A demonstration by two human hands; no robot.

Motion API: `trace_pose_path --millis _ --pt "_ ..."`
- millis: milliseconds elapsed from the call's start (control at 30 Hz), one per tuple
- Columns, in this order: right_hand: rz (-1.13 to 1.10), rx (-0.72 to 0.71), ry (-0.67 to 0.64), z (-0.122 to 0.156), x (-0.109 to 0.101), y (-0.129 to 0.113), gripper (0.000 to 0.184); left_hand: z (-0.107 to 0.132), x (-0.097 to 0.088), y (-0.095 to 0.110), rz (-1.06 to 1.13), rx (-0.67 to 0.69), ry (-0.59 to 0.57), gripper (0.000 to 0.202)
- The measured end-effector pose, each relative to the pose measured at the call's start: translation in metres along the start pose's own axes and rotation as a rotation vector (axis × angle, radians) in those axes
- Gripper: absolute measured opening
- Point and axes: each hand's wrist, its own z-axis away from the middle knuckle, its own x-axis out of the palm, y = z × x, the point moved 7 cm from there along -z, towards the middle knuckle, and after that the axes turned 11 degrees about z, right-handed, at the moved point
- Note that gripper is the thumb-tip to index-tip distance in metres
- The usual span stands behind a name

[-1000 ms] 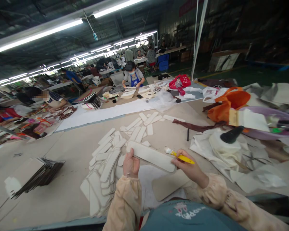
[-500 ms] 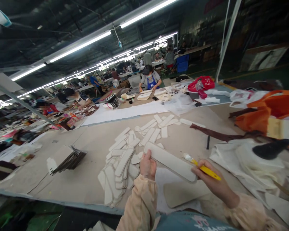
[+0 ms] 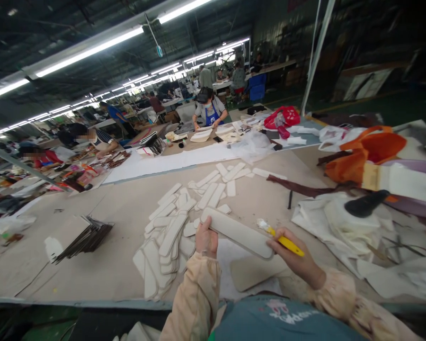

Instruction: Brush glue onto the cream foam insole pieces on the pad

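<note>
A long off-white strip with rounded ends (image 3: 236, 232) is held slantwise above the table. My left hand (image 3: 206, 239) grips its far left end, thumb on top. In my right hand (image 3: 293, 253) is a paintbrush (image 3: 288, 243) with a yellow handle and whitish bristles pointing away to the left. The fingers of that hand also touch the strip's near right end. Below the strip, a wider off-white panel (image 3: 252, 272) lies on a white sheet (image 3: 229, 251). Left of my left hand spreads a loose heap of similar off-white strips (image 3: 172, 234).
A fanned stack of dark-edged panels (image 3: 87, 239) stands at left on the table. To the right are a white container with a black spout (image 3: 351, 213), white cloth, a brown strip (image 3: 301, 187) and an orange bag (image 3: 369, 151). A co-worker (image 3: 209, 109) sits across the table.
The view has turned a little to the right, so the scene sits farther left. Both hands keep their hold on the strip and brush, with little movement between them.
</note>
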Motion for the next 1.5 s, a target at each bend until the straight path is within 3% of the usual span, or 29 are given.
trace_pose_path --millis 200,467,667,800,867,967,1100,1200,1300,1400,1500 --pt "0.041 -0.066 0.035 0.001 0.0 0.002 0.021 -0.007 -0.009 -0.006 -0.034 0.007 0.048 0.019" --pt "0.079 -0.05 0.028 0.001 0.003 0.012 0.021 -0.011 -0.012 -0.011 -0.011 0.002 0.095 0.019" --pt "0.148 -0.049 0.081 -0.002 0.002 0.019 0.024 -0.004 -0.011 -0.023 0.01 -0.052 -0.005 0.017" --pt "0.208 -0.072 0.109 -0.003 0.007 0.027 0.028 0.019 -0.03 -0.062 -0.078 -0.268 -0.088 0.03" --pt "0.217 -0.077 0.087 -0.002 0.015 0.033 0.03 0.025 -0.047 -0.076 -0.104 -0.309 -0.084 0.035" --pt "0.152 -0.037 -0.01 -0.002 0.031 0.043 0.03 0.016 -0.07 -0.075 -0.158 -0.306 -0.052 0.039" --pt "0.071 0.045 -0.11 -0.004 0.042 0.052 0.025 -0.023 -0.08 -0.027 -0.396 -0.243 -0.074 0.043" --pt "0.16 0.031 -0.037 -0.009 0.027 0.056 0.022 -0.063 -0.085 0.028 -0.552 -0.195 -0.085 0.043" --pt "0.281 -0.021 0.015 -0.01 0.006 0.063 0.02 -0.11 -0.106 0.084 -0.663 -0.202 -0.068 0.044" --pt "0.361 0.033 0.049 -0.002 -0.015 0.084 0.018 -0.169 -0.14 0.15 -1.144 -0.058 0.049 0.036" --pt "0.312 0.163 0.129 0.015 -0.031 0.113 0.021 -0.213 -0.164 0.194 -1.753 0.067 0.164 0.035"
